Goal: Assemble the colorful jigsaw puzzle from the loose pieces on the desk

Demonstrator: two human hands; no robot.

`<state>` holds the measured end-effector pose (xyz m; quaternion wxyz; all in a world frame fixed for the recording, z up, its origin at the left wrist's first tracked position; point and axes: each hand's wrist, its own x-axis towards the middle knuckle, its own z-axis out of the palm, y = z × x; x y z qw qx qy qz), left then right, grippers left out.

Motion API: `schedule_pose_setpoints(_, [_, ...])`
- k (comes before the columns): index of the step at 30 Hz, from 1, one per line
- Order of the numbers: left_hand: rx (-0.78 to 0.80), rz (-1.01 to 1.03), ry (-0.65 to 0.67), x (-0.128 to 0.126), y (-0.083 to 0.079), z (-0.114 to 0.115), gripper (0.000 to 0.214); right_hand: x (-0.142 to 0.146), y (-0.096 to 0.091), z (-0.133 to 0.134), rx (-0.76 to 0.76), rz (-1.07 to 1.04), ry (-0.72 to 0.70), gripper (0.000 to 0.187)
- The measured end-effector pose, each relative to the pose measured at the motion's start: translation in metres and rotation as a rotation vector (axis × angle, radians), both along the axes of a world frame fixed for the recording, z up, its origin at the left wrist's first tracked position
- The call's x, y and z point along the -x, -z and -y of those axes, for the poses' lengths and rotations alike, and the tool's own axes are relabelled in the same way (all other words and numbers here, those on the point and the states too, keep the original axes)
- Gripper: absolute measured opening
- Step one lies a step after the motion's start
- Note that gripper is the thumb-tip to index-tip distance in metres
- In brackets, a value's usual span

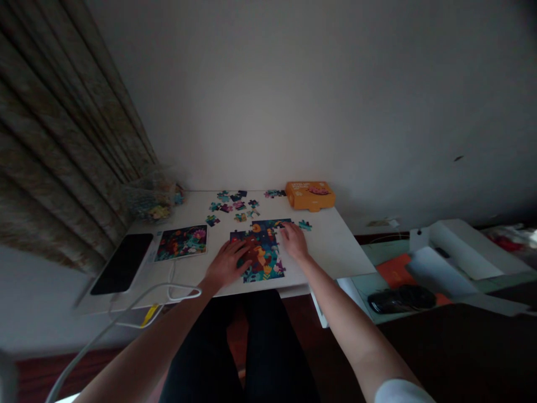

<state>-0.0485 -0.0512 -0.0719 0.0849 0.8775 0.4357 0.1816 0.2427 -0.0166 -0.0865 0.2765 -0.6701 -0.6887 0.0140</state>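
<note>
Left hand (226, 264) and right hand (294, 242) lie open, gripping nothing, on a jigsaw puzzle (262, 263) near the desk (331, 252) front edge; an orange box (310, 196) behind seems closed.

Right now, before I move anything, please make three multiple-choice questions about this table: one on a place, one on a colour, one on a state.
1. Where is the box? A. At the far edge of the table B. At the near edge C. On the floor
2. What colour is the sleeve on the right arm? A. Red B. White C. Black
3. What state is the puzzle under the left hand and right hand in? A. Still boxed B. Partly assembled C. Fully finished

1: A, it sits against the wall side.
2: B, the white cuff shows at the bottom.
3: B, loose pieces lie beyond the joined part.
</note>
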Motion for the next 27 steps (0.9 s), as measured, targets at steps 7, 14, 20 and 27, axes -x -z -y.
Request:
schedule_pose_setpoints(7, [0.003,-0.021,-0.003,0.000,0.004,-0.003,0.044,-0.083,-0.007,-0.001,0.034,-0.067,0.187,0.038])
schedule_pose_setpoints(14, [0.002,-0.041,-0.002,0.000,0.002,-0.002,0.045,-0.102,0.005,0.002,0.102,0.016,0.095,0.045])
schedule_pose_setpoints(20, [-0.006,-0.010,0.007,0.000,0.007,-0.003,0.045,-0.105,0.014,0.002,0.015,-0.050,0.045,0.035])
schedule_pose_setpoints(27, [-0.028,0.029,0.007,0.001,0.009,-0.004,0.042,-0.108,0.023,0.005,-0.045,-0.202,0.012,0.032])
